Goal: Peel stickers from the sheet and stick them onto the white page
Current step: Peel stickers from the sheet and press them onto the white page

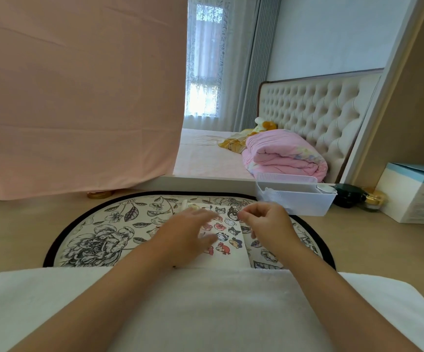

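A white page [232, 257] lies on the round floral mat [99, 240] and carries several cartoon stickers. A strip with more cartoon figures [195, 206] peeks out at its far edge; I cannot tell whether that is the sticker sheet. My left hand [188, 237] rests flat on the left half of the page, fingers spread and slightly blurred. My right hand [264, 222] hovers over the page's far right corner with curled fingers. Its thumb and forefinger pinch the edge of a black-and-white sticker [233, 214].
A clear plastic bin [294, 199] stands just beyond the mat on the right, with dark jars [348, 196] and a white-blue box [414, 191] further right. A pink cloth [79, 97] hangs at the back left. A white towel [206, 313] covers my lap.
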`<act>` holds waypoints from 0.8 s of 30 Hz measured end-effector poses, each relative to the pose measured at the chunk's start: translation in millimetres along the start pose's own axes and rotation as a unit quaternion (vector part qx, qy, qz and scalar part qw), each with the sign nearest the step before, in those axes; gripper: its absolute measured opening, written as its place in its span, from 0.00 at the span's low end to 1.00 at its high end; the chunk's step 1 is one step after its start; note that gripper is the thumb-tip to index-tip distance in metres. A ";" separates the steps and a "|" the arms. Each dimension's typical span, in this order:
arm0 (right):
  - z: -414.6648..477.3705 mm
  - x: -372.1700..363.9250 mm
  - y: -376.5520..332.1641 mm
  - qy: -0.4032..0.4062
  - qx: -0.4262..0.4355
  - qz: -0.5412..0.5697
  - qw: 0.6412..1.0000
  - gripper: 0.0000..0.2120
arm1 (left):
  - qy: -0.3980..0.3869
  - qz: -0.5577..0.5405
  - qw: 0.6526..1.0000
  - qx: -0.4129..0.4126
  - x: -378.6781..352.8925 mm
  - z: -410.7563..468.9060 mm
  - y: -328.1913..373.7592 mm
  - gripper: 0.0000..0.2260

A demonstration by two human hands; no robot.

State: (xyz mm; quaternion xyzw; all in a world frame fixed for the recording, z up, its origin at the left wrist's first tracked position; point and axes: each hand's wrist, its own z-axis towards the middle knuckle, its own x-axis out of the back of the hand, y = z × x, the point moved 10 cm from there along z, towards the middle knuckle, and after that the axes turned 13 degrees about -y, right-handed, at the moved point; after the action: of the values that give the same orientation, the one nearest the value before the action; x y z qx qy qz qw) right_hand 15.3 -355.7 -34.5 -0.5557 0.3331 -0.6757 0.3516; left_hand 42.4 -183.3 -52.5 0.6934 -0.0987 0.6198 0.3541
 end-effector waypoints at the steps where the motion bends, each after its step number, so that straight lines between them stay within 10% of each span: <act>1: -0.4 -2.4 7.1 -0.021 -0.022 0.017 0.999 0.04 | -0.042 0.060 0.997 0.005 -12.5 3.0 0.3 0.25; 13: -15.2 -33.3 34.6 -0.205 -0.176 0.018 0.963 0.11 | -0.067 0.122 0.989 0.052 -25.7 16.1 -24.1 0.31; 24: -25.3 -26.6 47.1 -0.144 -0.217 -0.033 0.965 0.15 | 0.021 0.085 0.996 -0.033 -21.2 4.6 -9.5 0.17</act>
State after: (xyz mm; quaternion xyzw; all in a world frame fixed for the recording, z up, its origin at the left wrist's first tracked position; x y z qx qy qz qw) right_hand -1.2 -356.8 -91.9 -0.7211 0.3985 -0.5114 0.2443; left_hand 47.1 -185.6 -75.7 0.6571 -0.1699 0.6588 0.3247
